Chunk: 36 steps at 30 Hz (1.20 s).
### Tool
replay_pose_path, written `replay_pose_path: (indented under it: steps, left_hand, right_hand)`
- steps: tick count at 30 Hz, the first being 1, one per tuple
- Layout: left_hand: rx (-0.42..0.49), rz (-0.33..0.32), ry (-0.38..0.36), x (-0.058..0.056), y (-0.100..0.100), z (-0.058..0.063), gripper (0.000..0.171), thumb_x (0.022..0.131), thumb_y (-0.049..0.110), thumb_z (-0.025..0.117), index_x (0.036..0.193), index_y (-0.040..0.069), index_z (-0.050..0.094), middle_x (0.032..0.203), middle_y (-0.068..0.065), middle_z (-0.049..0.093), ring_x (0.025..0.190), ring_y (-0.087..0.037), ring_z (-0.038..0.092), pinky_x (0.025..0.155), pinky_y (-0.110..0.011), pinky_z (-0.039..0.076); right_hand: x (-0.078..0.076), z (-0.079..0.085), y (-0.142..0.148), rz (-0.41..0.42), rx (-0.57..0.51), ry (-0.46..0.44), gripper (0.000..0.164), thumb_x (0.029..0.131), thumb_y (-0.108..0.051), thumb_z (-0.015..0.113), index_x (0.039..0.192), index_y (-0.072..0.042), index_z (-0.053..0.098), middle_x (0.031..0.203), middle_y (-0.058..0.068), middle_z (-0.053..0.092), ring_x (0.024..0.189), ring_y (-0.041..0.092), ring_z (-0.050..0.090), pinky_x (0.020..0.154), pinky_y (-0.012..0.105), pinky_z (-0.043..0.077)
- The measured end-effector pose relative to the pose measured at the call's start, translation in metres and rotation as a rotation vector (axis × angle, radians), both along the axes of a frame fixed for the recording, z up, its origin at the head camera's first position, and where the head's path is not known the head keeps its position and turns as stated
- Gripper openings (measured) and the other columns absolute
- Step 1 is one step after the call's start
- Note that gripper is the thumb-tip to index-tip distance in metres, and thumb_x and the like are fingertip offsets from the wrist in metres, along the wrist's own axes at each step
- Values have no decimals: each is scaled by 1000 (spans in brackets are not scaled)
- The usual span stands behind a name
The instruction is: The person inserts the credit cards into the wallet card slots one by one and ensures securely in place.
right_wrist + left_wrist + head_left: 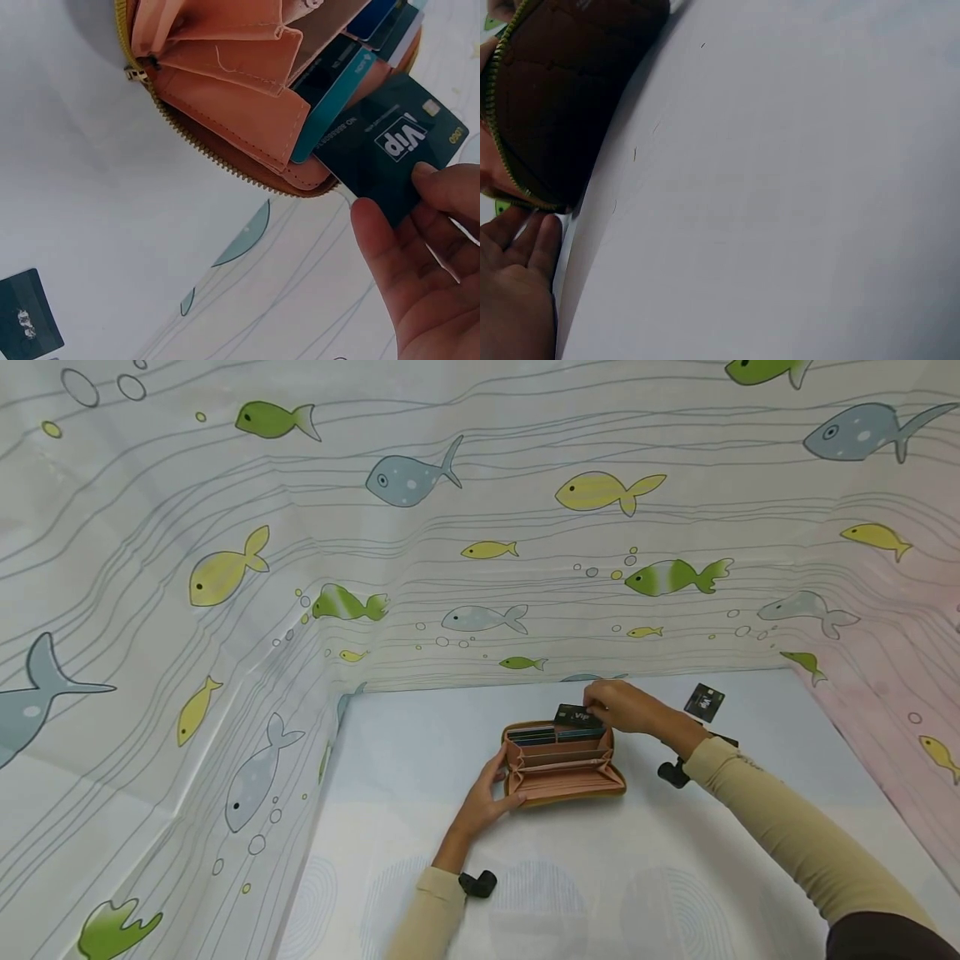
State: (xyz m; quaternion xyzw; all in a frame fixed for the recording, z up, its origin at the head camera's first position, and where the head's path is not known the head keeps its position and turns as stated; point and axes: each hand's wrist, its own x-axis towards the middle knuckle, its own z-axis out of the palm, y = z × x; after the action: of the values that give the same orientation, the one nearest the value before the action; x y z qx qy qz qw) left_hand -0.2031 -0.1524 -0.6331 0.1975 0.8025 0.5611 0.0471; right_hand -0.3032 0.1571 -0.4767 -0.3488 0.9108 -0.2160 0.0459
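Note:
A zip-around wallet (566, 783) with a pinkish-tan lining lies unzipped on the white surface, its pockets facing up. My left hand (480, 802) holds its left end, thumb at the front corner and fingers along the side; in the left wrist view the fingertips touch the zipped edge. Between thumb and fingers, my right hand (431, 240) pinches a dark VIP card (394, 142) at the wallet's back right edge. Other cards (334, 97) stand in the slots, overlapping one another. Whether the pinched card's lower edge touches a slot I cannot tell.
One dark VIP card (704, 702) lies on the surface right of the wallet. Another dark card (724, 740) shows partly behind the right wrist. A fish-patterned sheet (420, 568) rises behind and at the sides. Each wrist wears a small black camera (480, 883).

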Motion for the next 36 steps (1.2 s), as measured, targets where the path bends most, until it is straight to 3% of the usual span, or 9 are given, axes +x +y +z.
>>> replay_pose_path:
  steps: [15,23,25,32,36]
  left_hand:
    - [-10,9,-10,0,-2,-1,93,91,34,73,162,26,13,165,-3,26,147,-24,36,117,-46,37]
    - [6,8,5,0,0,0,92,90,18,73,162,19,15,163,-8,29,145,-28,37,115,-51,38]
    - [13,5,15,1,1,3,91,90,12,72,161,15,16,162,-12,30,145,-32,37,114,-55,38]
    - [-7,-57,24,10,1,37,89,91,7,69,159,-3,12,162,-25,24,144,-42,36,112,-60,37]
    - [-4,-68,17,11,1,42,88,91,6,69,158,-5,13,162,-25,24,145,-42,34,112,-61,36]
  right_hand:
    - [1,-2,-2,-31,-28,-48,4,96,-5,65,99,-2,66,93,7,67,73,10,61,62,26,53]
    - [0,-12,0,-8,-8,-93,3,98,-6,63,98,-5,65,92,7,67,77,10,60,64,27,51]
    - [0,-14,1,6,4,-74,4,98,-5,62,97,-5,66,92,7,67,77,10,59,65,28,51]
    - [-1,-12,5,54,1,27,10,96,2,61,95,-4,68,88,6,66,78,13,61,67,32,53]
    - [0,-11,6,91,33,69,10,95,4,62,92,-4,67,85,6,65,78,15,62,67,31,54]
